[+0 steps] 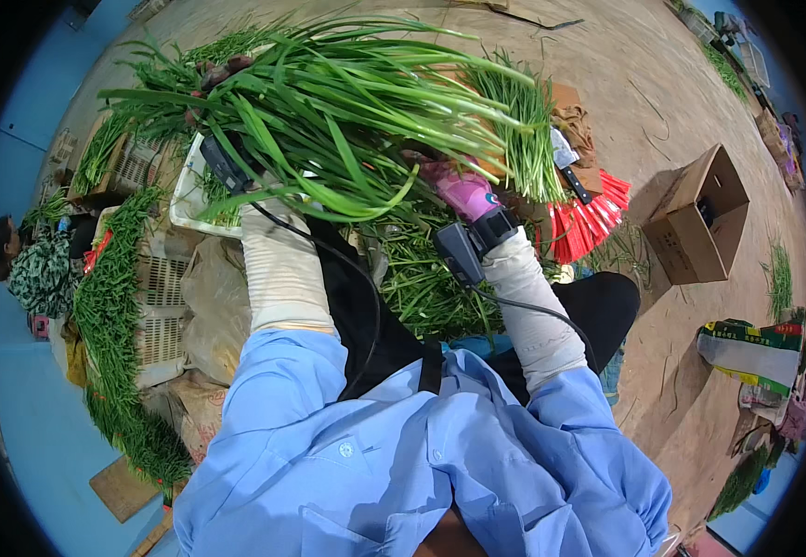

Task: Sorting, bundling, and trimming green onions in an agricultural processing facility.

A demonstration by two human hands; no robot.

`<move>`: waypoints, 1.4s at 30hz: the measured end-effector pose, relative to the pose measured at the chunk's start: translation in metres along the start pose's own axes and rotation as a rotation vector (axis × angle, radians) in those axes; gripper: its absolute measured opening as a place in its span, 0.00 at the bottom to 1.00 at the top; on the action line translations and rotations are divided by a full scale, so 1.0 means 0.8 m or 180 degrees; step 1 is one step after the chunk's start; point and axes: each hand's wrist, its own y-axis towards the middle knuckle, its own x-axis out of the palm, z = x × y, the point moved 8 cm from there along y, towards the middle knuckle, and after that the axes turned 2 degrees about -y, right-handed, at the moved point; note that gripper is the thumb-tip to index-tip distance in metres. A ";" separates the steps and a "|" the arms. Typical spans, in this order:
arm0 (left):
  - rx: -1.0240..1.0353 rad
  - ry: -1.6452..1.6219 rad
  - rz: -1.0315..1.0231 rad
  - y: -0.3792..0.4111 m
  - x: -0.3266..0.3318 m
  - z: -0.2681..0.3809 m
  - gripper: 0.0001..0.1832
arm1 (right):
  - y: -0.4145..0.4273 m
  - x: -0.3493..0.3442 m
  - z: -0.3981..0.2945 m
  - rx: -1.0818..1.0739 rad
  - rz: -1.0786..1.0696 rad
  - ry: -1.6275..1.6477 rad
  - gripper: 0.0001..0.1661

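Note:
A large loose bunch of garlic chives (pixel 347 104) stretches across the space before me, pale stem ends to the right. My left hand (pixel 218 76), in a dark patterned glove, is shut on its leafy left part; leaves cover most of the hand. My right hand (pixel 455 184), in a pink glove, is under the stems near their right end, its fingers hidden by them. Beyond it, a trimmed bundle of chives (pixel 532 139) lies on a wooden board (pixel 564 94). More loose chives (pixel 438 278) are heaped below my hands.
A cleaver (pixel 570 163) rests on the board beside a brown cloth (pixel 573 125) and red strips (pixel 587 219). An open cardboard box (pixel 695 216) stands right. Left are a white basin (pixel 190 195), plastic crates (pixel 163 278), a row of bundled chives (pixel 107 313) and another person (pixel 44 271).

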 end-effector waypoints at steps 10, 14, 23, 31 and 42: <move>0.0136 -0.0165 0.0036 -0.005 0.002 0.008 0.16 | -0.054 -0.019 -0.024 0.1626 -0.0572 0.2459 0.24; -0.0668 -0.1299 0.0240 0.008 -0.060 0.004 0.16 | -0.122 -0.015 -0.009 0.1451 -0.1888 0.2150 0.19; -0.1238 -0.2682 -0.0548 0.020 -0.049 0.008 0.16 | -0.159 -0.033 0.049 0.1540 -0.1593 -0.1153 0.17; -0.0786 -0.2754 -0.0840 0.027 -0.057 -0.001 0.17 | -0.035 -0.067 -0.017 0.0813 -0.0281 -0.1037 0.23; -0.1007 -0.1047 -0.0879 0.033 -0.081 -0.024 0.32 | -0.034 -0.008 -0.063 -0.0295 -0.0113 -0.1282 0.14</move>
